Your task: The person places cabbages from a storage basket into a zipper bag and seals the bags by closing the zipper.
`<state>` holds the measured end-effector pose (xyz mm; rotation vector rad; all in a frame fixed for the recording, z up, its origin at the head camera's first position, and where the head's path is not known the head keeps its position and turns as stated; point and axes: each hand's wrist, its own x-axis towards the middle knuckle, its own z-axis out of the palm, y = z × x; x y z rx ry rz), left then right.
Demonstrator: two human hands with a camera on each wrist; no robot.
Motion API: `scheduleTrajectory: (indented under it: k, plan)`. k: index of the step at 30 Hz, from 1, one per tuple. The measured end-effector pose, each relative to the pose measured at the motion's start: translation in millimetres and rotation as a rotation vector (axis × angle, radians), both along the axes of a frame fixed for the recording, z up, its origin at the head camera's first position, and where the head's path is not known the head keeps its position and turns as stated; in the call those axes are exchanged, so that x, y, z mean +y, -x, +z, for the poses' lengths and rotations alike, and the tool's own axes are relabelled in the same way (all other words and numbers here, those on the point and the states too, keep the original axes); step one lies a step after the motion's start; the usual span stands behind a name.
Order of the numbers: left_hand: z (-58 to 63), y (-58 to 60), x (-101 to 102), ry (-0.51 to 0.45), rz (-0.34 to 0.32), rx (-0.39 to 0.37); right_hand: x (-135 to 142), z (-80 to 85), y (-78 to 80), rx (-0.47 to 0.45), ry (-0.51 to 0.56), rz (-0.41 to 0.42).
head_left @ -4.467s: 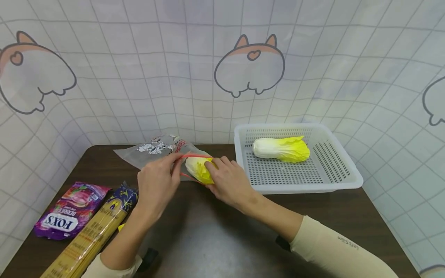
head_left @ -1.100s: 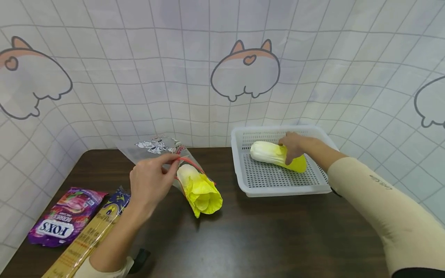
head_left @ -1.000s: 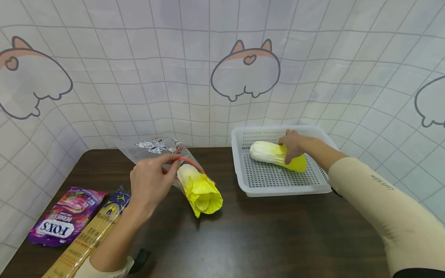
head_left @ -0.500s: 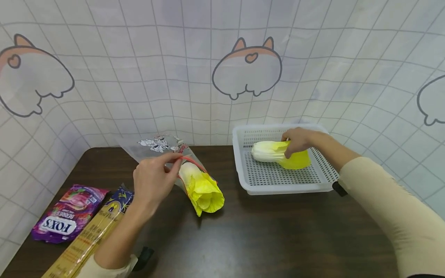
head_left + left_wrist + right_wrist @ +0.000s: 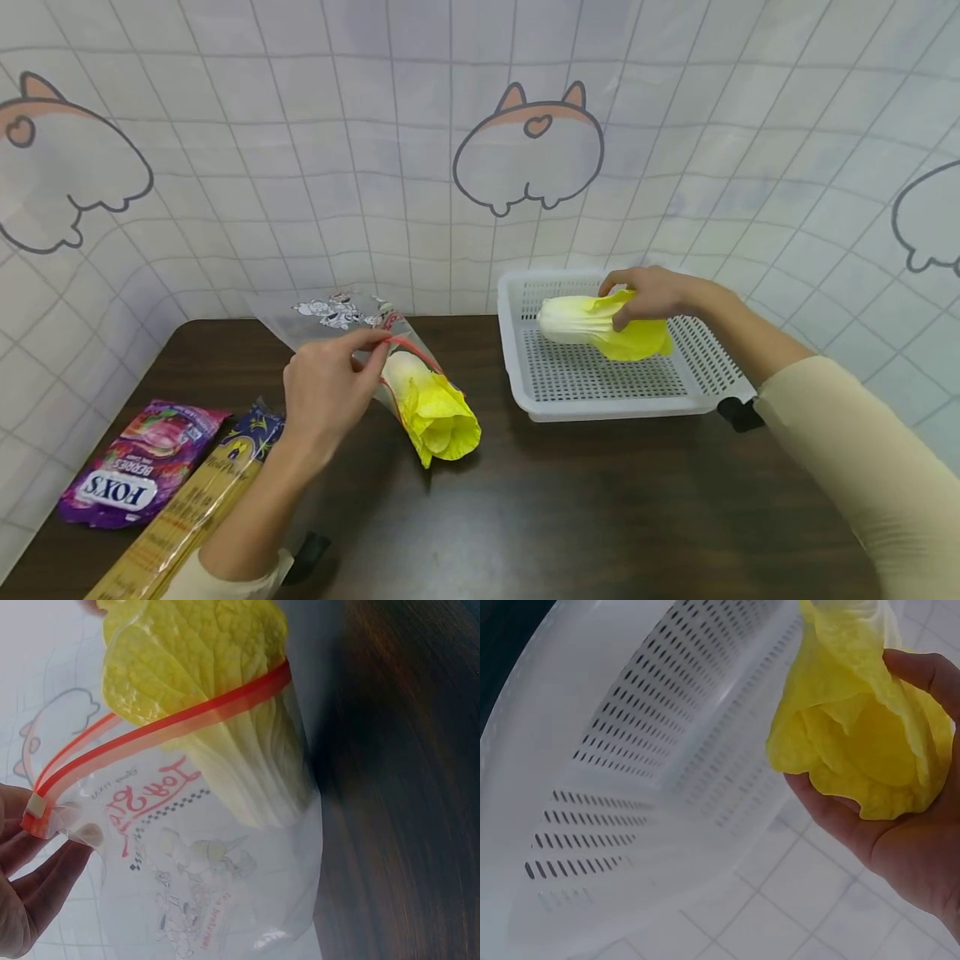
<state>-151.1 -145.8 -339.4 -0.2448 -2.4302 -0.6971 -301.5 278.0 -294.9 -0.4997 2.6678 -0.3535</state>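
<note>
White sheeting [image 5: 360, 150] with a grey grid and cartoon corgi rumps [image 5: 528, 150] hangs behind a dark wood-grain tabletop [image 5: 525, 517]. The left hand [image 5: 330, 385] pinches the red zip strip [image 5: 408, 346] of a clear bag [image 5: 337, 313] narrowly between thumb and fingers, close by a small white slider [image 5: 35, 805]. Beyond that pinch, the bag spreads toward the sheeting, printed with cartoon figures and red lettering. Just right of the pinch, the first cabbage [image 5: 438, 417] has its white stalk end inside the bag and its yellow leaves sticking out through the gaping mouth, toward the person.

Well to the right of the pinch, the right hand [image 5: 660, 293] holds the second cabbage [image 5: 573, 318] round its leafy end, thumb on one side and fingers on the other. From this grip the white stalk points left, within the outline of a perforated white basket [image 5: 600, 410]; I cannot tell whether it touches the basket floor. The basket's near rim runs on the person's side of the grip.

Farther out, on the near left of the pinch, a purple FOX'S packet [image 5: 142, 462] lies just beside a long golden packet [image 5: 187, 517], which the left forearm partly covers
</note>
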Motion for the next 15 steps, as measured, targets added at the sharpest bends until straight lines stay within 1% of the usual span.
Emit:
scheduleTrajectory:
  k: [3, 8, 11, 15]
  plan:
    - [-0.8, -0.6, -0.9, 0.001, 0.002, 0.009, 1.2, 6.5, -6.3, -0.014, 0.07, -0.019]
    - [-1.0, 1.0, -2.0, 0.017, 0.003, 0.051, 2.9, 22.4, -18.1, -0.032, 0.195, -0.036]
    - [-0.5, 1.3, -2.5, 0.02, 0.004, 0.06, 1.6, 29.8, -25.7, -0.077, 0.275, -0.043]
    - [0.0, 1.0, -2.6, 0.019, 0.005, 0.062, -4.3, 36.9, -36.8, -0.114, 0.346, -0.03]
